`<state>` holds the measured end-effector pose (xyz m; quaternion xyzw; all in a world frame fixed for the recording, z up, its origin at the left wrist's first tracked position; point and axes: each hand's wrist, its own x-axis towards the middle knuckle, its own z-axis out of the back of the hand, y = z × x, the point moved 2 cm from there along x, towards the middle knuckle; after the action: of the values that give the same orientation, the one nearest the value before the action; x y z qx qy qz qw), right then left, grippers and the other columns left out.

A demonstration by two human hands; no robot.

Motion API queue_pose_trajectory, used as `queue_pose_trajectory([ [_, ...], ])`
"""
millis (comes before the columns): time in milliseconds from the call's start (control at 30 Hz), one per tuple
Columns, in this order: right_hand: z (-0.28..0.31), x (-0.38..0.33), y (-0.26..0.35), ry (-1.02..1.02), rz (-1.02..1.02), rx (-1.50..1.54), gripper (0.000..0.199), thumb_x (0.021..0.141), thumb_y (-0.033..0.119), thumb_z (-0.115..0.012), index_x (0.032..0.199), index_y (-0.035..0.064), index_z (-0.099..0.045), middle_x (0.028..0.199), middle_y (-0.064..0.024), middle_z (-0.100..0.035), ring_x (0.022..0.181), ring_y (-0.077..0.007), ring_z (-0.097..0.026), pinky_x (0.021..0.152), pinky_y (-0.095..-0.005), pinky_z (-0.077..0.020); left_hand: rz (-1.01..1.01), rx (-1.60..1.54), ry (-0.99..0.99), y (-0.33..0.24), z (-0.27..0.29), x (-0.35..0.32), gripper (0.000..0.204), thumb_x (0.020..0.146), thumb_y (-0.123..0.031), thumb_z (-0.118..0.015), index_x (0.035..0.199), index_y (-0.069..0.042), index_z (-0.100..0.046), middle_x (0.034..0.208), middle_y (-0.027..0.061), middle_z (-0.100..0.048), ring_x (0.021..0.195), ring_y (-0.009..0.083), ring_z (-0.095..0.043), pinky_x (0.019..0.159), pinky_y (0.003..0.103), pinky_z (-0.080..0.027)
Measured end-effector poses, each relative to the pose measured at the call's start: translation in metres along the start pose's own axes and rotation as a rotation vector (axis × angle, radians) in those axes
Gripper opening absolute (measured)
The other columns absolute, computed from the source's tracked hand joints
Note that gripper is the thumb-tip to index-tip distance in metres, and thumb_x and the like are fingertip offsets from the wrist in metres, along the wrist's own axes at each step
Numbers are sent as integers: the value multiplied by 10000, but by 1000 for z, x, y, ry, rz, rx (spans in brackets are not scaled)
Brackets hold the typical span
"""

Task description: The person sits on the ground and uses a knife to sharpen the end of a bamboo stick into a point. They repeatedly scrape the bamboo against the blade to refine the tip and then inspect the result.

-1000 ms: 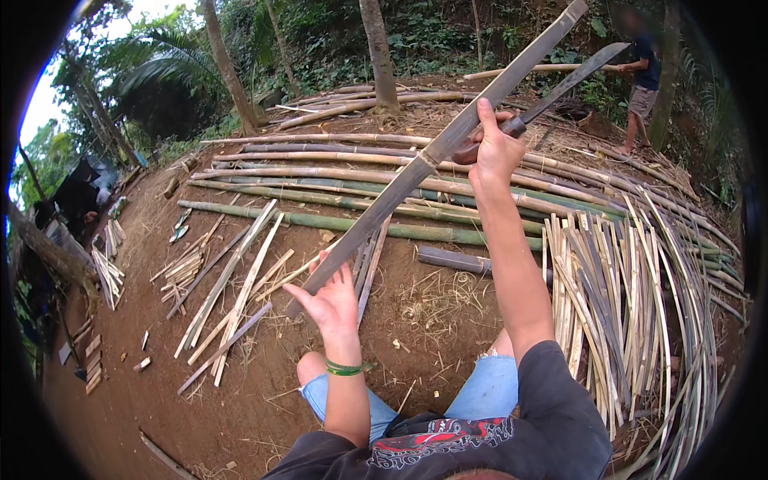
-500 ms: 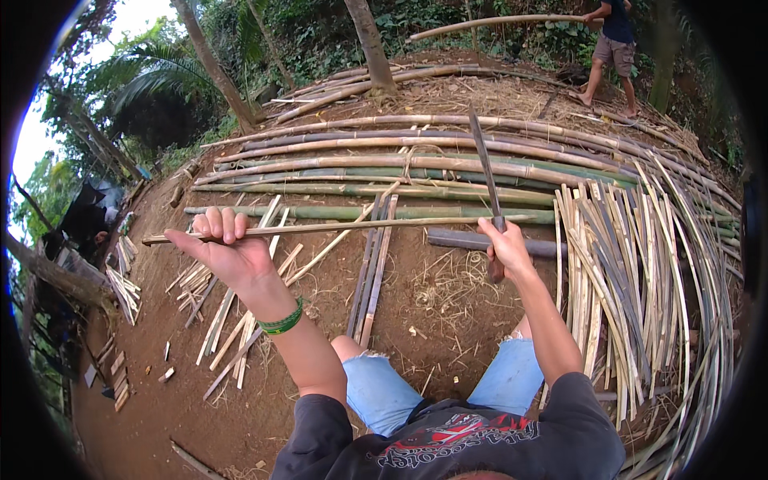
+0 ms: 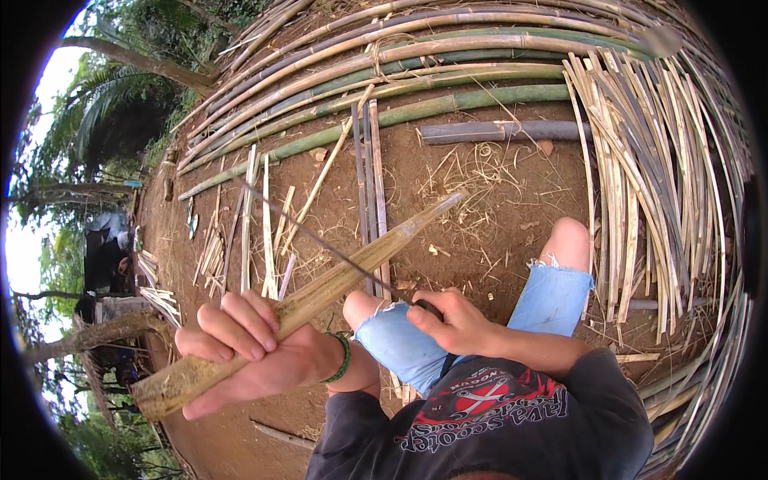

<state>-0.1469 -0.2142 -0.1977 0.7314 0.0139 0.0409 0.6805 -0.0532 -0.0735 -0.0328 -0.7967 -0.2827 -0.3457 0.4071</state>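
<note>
My left hand (image 3: 292, 360) is closed around the thick near end of a split bamboo piece (image 3: 400, 236), pale yellow-brown, which slants up to the right and narrows toward its far tip. In my right hand (image 3: 460, 320), low in front of my lap, is the dark handle of a machete (image 3: 364, 270). Its long thin blade points up to the left and crosses over the middle of the bamboo piece, seen nearly edge-on. Whether the blade bites into the bamboo or only lies across it, I cannot tell.
Long bamboo poles (image 3: 472, 100) lie across the ground ahead. A big pile of split strips (image 3: 632, 184) is at the right, and more strips (image 3: 266, 224) lie to the left. A short dark bamboo length (image 3: 504, 132) and curled shavings (image 3: 488, 188) rest before my knees.
The bamboo piece has come closer, its far end now tilted up to the right. My right hand has dropped toward my lap, and the machete has swung from upright to pointing left across the piece.
</note>
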Motion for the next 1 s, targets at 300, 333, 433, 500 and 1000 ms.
queue_pose_trajectory([
  [300,26,-26,-109,-173,-344,-55,437,990,325,-487,673,26,-519,544,20,-480,547,-76,-406,500,-320,-364,2,14,81,-21,-3,-31,691,842,-798,-410,689,-126,-362,543,0,-367,427,90,-335,415,214,-252],
  [333,22,-26,-109,-146,-345,-17,429,986,322,-493,679,24,-523,540,6,-473,546,-82,-396,501,-325,-365,3,-32,82,-19,-2,-32,664,881,-755,-419,670,-127,-376,537,-4,-366,432,90,-346,419,210,-286],
  [433,19,-16,-55,-90,-108,-92,419,943,341,-566,710,-5,-521,522,-151,-446,466,-226,-496,489,-381,-377,-19,-105,117,-12,-11,-36,664,877,-765,-400,775,-109,-387,615,1,-362,501,130,-348,479,272,-283],
  [500,13,-17,-45,16,106,-151,433,930,357,-581,713,-13,-527,539,-186,-471,479,-316,-529,484,-398,-384,-32,-106,69,-15,-13,-39,657,889,-752,-392,781,-104,-403,623,8,-374,510,133,-349,496,269,-306],
  [1000,36,-5,-118,-253,-157,-306,481,944,407,-566,739,-24,-625,541,-217,-538,530,-407,-588,506,-439,-455,-16,-12,42,-17,1,-38,610,892,-731,-434,784,-131,-420,620,-13,-367,505,116,-379,498,251,-337],
])
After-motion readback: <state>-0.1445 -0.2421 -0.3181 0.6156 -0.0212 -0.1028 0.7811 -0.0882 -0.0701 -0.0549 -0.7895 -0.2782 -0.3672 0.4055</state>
